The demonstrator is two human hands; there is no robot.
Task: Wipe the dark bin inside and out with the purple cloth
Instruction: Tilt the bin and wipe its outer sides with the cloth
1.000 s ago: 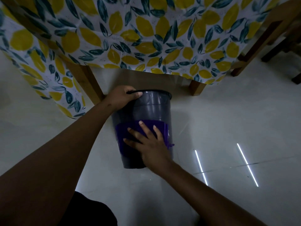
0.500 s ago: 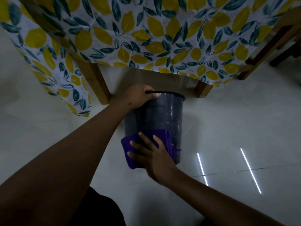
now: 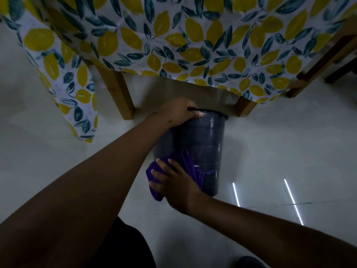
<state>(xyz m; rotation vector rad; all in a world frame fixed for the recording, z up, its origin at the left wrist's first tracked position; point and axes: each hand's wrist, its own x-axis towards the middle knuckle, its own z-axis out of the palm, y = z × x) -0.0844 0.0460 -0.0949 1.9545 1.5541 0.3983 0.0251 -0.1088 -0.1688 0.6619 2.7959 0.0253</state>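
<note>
— What's under you?
— Your floor is pale, glossy tile, with two bright light streaks mirrored in it to your right.
— And what sits on it?
— The dark bin in front of you. Behind it stand the left table leg and the right table leg, both wooden.

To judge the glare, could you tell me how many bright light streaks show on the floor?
2: a near streak right of the dark bin, and a far streak beyond it. Others may be hidden.
</note>
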